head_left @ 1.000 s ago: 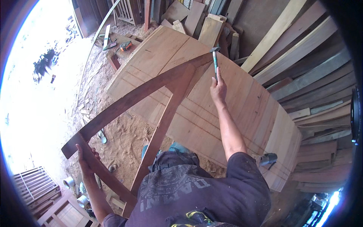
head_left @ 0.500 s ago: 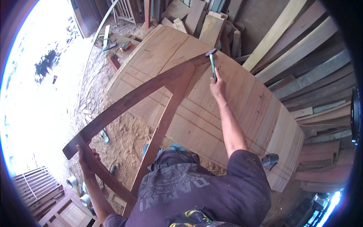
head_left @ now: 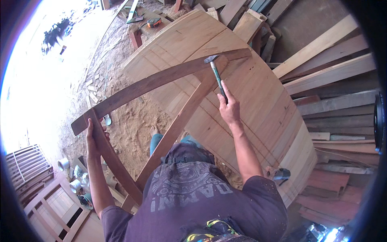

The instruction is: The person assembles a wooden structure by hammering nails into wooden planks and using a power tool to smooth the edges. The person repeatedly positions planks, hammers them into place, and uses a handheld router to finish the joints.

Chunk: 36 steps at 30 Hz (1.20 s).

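Observation:
My right hand (head_left: 229,108) is closed round the handle of a hammer (head_left: 216,75). Its metal head is at the far, curved rail of a dark wooden frame (head_left: 141,86), near the joint with a straight brace; whether it touches the wood I cannot tell. My left hand (head_left: 93,136) grips the frame's near-left member, just below the corner where it meets the curved rail. The frame's far right end lies over a large plank panel (head_left: 258,109), while its left part reaches out past the panel's edge.
A tape measure (head_left: 154,22) lies on a wooden piece beyond the panel. A dark power tool (head_left: 281,174) sits at the panel's right. Long boards (head_left: 322,48) are stacked along the right. Sawdust (head_left: 133,117) covers the ground; slatted frames (head_left: 28,165) lie at lower left.
The hammer has shifted left along the curved rail, from its far right end toward the brace joint. My left hand keeps its grip. The whole view has turned somewhat.

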Tool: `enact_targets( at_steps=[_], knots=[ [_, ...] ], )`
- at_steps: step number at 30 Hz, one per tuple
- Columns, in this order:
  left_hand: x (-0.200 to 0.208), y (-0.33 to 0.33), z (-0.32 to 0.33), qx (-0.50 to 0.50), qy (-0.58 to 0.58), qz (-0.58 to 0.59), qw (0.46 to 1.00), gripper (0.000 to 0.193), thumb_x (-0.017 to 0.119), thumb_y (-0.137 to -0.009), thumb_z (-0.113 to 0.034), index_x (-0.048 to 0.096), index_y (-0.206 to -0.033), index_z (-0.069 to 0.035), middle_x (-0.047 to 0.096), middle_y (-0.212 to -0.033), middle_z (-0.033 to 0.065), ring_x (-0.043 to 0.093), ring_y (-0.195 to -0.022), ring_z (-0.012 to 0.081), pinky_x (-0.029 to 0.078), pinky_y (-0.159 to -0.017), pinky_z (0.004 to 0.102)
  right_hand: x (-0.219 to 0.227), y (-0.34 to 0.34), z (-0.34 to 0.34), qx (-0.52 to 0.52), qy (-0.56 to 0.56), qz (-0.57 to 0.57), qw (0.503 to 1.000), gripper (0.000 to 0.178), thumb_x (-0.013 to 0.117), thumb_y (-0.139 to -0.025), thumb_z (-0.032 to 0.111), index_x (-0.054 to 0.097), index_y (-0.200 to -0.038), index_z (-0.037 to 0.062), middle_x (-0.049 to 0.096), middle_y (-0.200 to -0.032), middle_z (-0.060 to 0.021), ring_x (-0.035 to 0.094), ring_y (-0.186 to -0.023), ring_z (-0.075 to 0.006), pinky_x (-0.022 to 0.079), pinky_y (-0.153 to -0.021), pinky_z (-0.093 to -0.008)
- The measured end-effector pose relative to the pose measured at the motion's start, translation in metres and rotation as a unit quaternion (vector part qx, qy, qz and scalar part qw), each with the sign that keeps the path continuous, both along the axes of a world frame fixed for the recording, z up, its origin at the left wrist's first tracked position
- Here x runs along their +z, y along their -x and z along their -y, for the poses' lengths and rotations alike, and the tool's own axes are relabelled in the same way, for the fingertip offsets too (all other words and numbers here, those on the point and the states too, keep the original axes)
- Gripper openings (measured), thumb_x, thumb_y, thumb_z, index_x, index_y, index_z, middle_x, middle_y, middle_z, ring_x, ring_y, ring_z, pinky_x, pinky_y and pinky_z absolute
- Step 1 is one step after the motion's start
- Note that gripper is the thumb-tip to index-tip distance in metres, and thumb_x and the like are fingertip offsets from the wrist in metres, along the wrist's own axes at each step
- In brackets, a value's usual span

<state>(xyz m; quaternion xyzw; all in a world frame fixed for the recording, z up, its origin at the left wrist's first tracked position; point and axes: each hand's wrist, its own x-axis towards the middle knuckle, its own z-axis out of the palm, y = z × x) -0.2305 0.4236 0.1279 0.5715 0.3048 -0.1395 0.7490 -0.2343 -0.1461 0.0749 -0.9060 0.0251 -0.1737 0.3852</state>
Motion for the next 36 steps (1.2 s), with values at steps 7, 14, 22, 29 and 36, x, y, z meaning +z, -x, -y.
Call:
enact_targets(
  at_steps=[7,14,22,29,36],
  knots=[
    [-0.007,-0.001,-0.001,0.013,0.017,-0.011,1.000,0.075,0.059,-0.105,-0.070,0.063,-0.143,-0.006,0.069,-0.081,0.0038,0.069,-0.062,0.0179,0.058,-0.053,0.0321,0.005,-0.014,-0.006,0.001,0.059,-0.005,0.998,0.058,0.067,-0.105,0.011,0.055,-0.161,0.0165,0.076,-0.120,-0.0258,0.076,-0.104,-0.0441,0.061,-0.084,-0.0496],
    [-0.008,-0.003,-0.002,0.006,0.014,-0.003,1.000,0.076,0.060,-0.104,-0.070,0.063,-0.143,-0.005,0.069,-0.080,0.0033,0.069,-0.061,0.0176,0.058,-0.055,0.0318,0.008,-0.013,-0.014,-0.021,0.042,0.016,0.999,0.060,0.069,-0.104,0.012,0.055,-0.161,0.0171,0.077,-0.115,-0.0274,0.076,-0.098,-0.0466,0.061,-0.080,-0.0518],
    [-0.027,-0.001,-0.004,-0.006,0.030,-0.010,0.999,0.073,0.060,-0.104,-0.071,0.065,-0.137,-0.006,0.070,-0.081,0.0041,0.070,-0.062,0.0178,0.058,-0.055,0.0318,-0.009,-0.009,-0.009,-0.074,-0.079,-0.031,0.994,0.053,0.072,-0.105,0.022,0.059,-0.154,0.0060,0.078,-0.121,-0.0239,0.077,-0.111,-0.0380,0.062,-0.088,-0.0449],
    [-0.026,0.016,-0.002,0.006,0.075,-0.042,0.996,0.073,0.062,-0.102,-0.073,0.066,-0.132,-0.007,0.069,-0.080,0.0057,0.070,-0.060,0.0187,0.058,-0.053,0.0334,-0.036,-0.020,-0.027,-0.166,-0.288,-0.171,0.928,0.041,0.078,-0.102,0.041,0.064,-0.108,0.0030,0.074,-0.091,-0.0080,0.059,-0.051,-0.0111,0.047,-0.040,-0.0280],
    [-0.044,0.069,-0.051,0.053,0.062,-0.059,0.995,0.077,0.063,-0.100,-0.075,0.065,-0.132,-0.005,0.071,-0.079,0.0045,0.070,-0.061,0.0190,0.060,-0.056,0.0327,-0.035,-0.011,-0.082,-0.147,-0.354,-0.137,0.913,0.039,0.089,-0.093,0.028,0.061,-0.108,0.0062,0.060,-0.087,-0.0016,0.055,-0.050,-0.0103,0.048,-0.041,-0.0266]
  ],
)
